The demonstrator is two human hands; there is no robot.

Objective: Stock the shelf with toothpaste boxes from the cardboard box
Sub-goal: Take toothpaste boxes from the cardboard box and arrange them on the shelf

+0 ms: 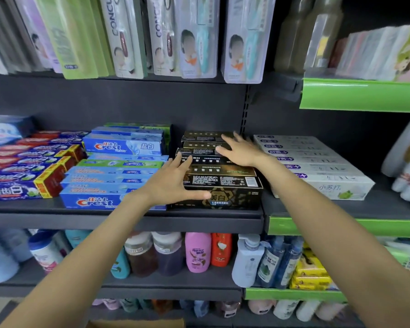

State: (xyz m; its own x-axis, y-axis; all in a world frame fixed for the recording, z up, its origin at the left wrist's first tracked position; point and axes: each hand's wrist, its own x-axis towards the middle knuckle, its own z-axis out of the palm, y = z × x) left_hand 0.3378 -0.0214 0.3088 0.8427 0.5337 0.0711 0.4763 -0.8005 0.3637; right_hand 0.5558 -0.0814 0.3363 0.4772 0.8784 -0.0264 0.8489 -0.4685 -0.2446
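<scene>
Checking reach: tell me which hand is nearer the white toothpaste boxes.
Right. The right hand rests on the black toothpaste boxes just beside the white toothpaste boxes; the left hand touches the black stack's far side.

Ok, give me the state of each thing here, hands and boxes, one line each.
Left hand: open, fingers spread on the black boxes' front left.
Right hand: open, flat on top of the black boxes.
Black boxes: stacked on the shelf.
Crest boxes: stacked, untouched.
White boxes: in a row, untouched.

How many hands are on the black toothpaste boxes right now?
2. The left hand presses the front left of the black toothpaste boxes; the right hand rests flat on their top, further back.
</scene>
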